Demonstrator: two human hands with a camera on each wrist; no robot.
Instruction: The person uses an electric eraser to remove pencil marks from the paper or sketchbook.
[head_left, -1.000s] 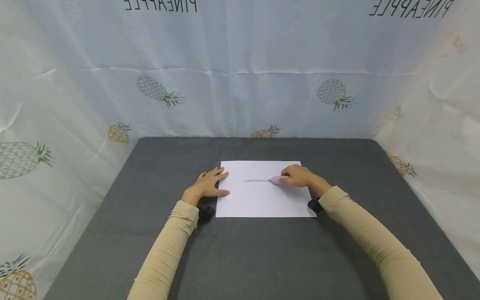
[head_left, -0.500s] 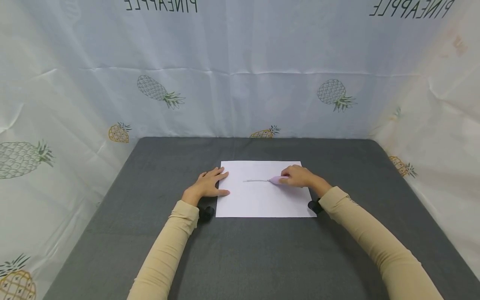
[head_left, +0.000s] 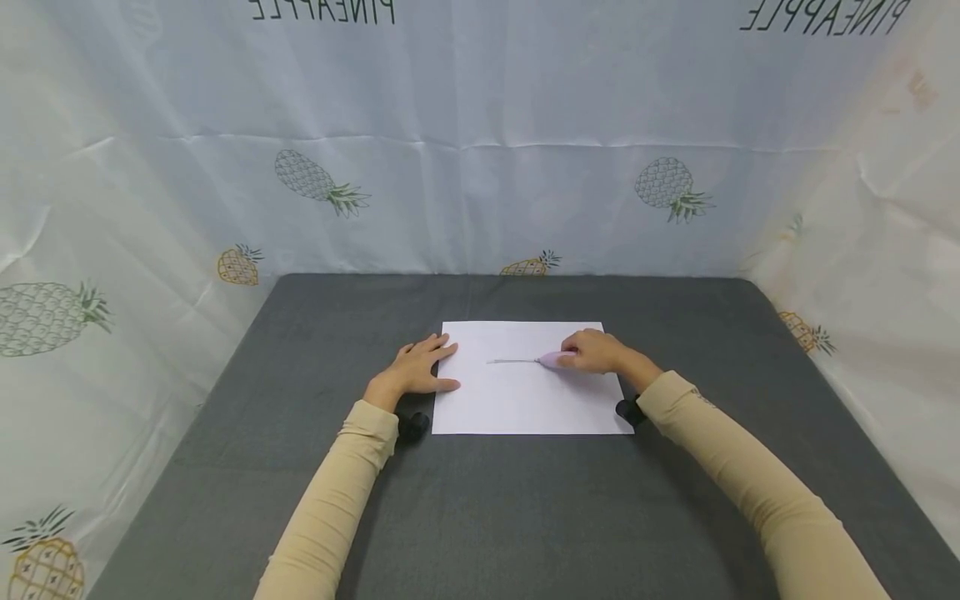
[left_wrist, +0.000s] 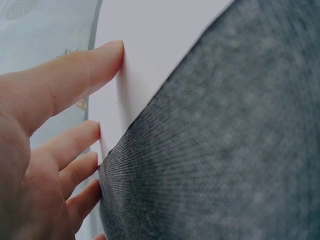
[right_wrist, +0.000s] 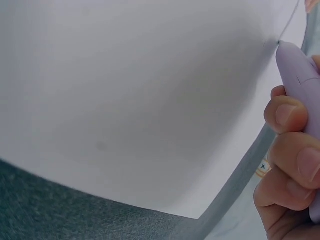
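Two hands show: one left hand (head_left: 412, 369) and one right hand (head_left: 596, 352). One sheet (head_left: 525, 408) lies beneath the right fingers and reaches the left fingertips. One tool (head_left: 553, 360) sits in the right fingers; one line (head_left: 510, 361) runs from its tip toward the left fingers. There are two sleeves, a left sleeve (head_left: 330, 500) and a right sleeve (head_left: 757, 492), one behind each hand's fingers. Two black devices (head_left: 412, 427) sit behind the fingers, one per hand. One table (head_left: 510, 517) spreads under all the fingers. On the cloth (head_left: 510, 75), beyond and to either side of the fingers, are seven clear pineapples, three grey pineapples (head_left: 303, 175) and four yellow pineapples (head_left: 238, 267), plus two words (head_left: 825, 15); fainter prints are too pale to count.
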